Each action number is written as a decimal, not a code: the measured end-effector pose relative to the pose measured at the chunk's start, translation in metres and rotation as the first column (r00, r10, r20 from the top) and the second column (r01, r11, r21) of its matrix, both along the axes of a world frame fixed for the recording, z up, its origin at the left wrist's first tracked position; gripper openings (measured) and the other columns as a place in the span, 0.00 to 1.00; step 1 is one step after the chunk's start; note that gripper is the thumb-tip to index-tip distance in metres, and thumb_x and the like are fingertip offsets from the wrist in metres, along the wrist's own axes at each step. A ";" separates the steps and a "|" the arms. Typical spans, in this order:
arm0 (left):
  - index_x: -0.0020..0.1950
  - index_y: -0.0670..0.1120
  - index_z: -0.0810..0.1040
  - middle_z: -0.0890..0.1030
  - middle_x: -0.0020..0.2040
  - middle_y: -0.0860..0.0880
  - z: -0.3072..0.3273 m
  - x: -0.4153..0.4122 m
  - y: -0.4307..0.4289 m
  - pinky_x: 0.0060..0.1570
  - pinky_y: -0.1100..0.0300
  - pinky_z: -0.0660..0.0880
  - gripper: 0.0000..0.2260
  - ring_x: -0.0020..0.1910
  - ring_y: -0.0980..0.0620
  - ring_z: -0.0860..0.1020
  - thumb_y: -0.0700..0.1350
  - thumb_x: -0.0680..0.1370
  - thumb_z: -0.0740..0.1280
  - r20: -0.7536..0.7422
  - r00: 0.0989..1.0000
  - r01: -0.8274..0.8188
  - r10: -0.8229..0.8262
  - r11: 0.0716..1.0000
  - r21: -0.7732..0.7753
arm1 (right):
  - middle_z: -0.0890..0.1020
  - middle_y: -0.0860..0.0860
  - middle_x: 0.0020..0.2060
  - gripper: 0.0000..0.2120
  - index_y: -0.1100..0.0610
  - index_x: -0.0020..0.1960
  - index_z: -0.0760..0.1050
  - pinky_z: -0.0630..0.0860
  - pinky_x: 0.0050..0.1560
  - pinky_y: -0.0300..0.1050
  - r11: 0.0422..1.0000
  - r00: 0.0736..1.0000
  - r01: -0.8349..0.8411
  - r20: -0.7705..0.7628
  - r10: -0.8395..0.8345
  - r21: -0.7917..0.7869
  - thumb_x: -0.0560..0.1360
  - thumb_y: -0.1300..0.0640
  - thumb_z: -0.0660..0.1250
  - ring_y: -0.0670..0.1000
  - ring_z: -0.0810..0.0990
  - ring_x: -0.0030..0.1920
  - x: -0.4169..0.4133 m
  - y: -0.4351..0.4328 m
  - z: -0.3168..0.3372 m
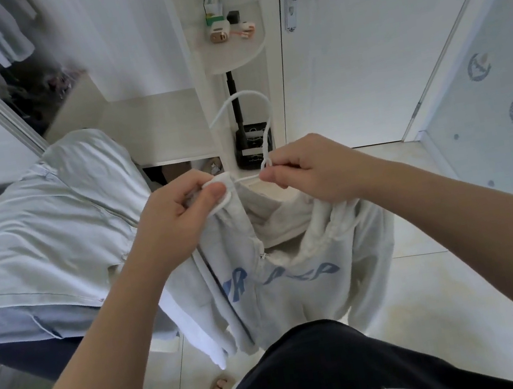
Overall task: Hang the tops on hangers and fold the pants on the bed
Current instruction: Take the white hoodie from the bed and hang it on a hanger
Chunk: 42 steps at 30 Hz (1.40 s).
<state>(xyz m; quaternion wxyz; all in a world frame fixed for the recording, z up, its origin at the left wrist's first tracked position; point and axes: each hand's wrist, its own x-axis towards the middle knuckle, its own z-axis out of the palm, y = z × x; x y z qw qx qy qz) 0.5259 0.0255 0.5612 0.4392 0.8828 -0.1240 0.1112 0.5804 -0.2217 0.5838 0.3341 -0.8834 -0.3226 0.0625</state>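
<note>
At the hoodie (298,289) top, our left hand (183,210) pinches the hood edge and our right hand (308,168) pinches its white cord (245,92), which loops upward.

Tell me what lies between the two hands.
In the head view, a thin stretch of the white hanger runs between the left hand and the right hand, with the hoodie hanging below it.

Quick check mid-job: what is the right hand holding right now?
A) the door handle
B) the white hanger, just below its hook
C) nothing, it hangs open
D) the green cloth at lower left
B: the right hand pinches the white hanger at the base of its hook, while the left hand grips the top edge of the hoodie.
</note>
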 end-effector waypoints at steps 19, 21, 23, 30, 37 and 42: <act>0.44 0.57 0.85 0.84 0.40 0.54 0.020 0.000 0.020 0.40 0.66 0.74 0.09 0.38 0.53 0.80 0.42 0.77 0.74 -0.038 0.998 -0.061 0.056 0.988 -0.145 | 0.72 0.48 0.27 0.19 0.60 0.36 0.71 0.65 0.31 0.34 0.997 1.000 0.004 0.002 -0.004 0.078 0.82 0.51 0.64 0.44 0.68 0.27 0.001 -0.015 0.003; 0.42 0.56 0.85 0.85 0.42 0.51 0.019 -0.001 0.022 0.44 0.63 0.76 0.12 0.40 0.51 0.81 0.38 0.77 0.73 -0.011 0.994 -0.108 0.108 0.973 -0.205 | 0.73 0.41 0.26 0.17 0.57 0.36 0.72 0.66 0.32 0.31 0.999 1.000 -0.011 -0.006 0.011 0.053 0.82 0.53 0.64 0.41 0.69 0.27 -0.001 -0.017 0.001; 0.43 0.54 0.85 0.86 0.42 0.49 0.020 -0.001 0.025 0.48 0.56 0.78 0.11 0.43 0.48 0.82 0.37 0.77 0.73 -0.021 0.993 -0.117 0.115 0.972 -0.201 | 0.73 0.40 0.27 0.17 0.54 0.35 0.72 0.66 0.33 0.30 0.996 1.000 -0.010 -0.009 0.011 0.084 0.82 0.53 0.65 0.41 0.70 0.28 -0.002 -0.018 0.000; 0.49 0.53 0.86 0.84 0.38 0.52 0.032 -0.010 0.028 0.44 0.61 0.74 0.07 0.39 0.54 0.79 0.40 0.76 0.72 -0.052 0.996 -0.093 0.078 0.879 -0.468 | 0.76 0.44 0.29 0.20 0.54 0.34 0.69 0.66 0.33 0.35 0.982 0.998 -0.009 0.059 0.021 -0.187 0.82 0.47 0.62 0.43 0.72 0.31 0.006 -0.018 -0.004; 0.55 0.61 0.81 0.80 0.47 0.61 0.035 -0.009 0.035 0.52 0.72 0.69 0.12 0.49 0.64 0.75 0.60 0.73 0.71 0.018 0.991 -0.131 0.130 0.988 0.079 | 0.77 0.53 0.29 0.25 0.62 0.37 0.74 0.65 0.31 0.35 0.981 0.993 0.053 0.096 -0.072 0.186 0.77 0.41 0.61 0.44 0.70 0.28 -0.001 -0.011 -0.002; 0.51 0.54 0.77 0.77 0.44 0.57 0.022 -0.009 0.009 0.42 0.52 0.74 0.19 0.44 0.54 0.75 0.67 0.77 0.58 0.109 0.994 -0.031 -0.025 0.877 0.479 | 0.73 0.43 0.26 0.19 0.56 0.36 0.76 0.64 0.30 0.33 0.985 1.000 0.026 0.011 -0.028 0.168 0.78 0.43 0.64 0.42 0.68 0.26 -0.001 0.004 0.010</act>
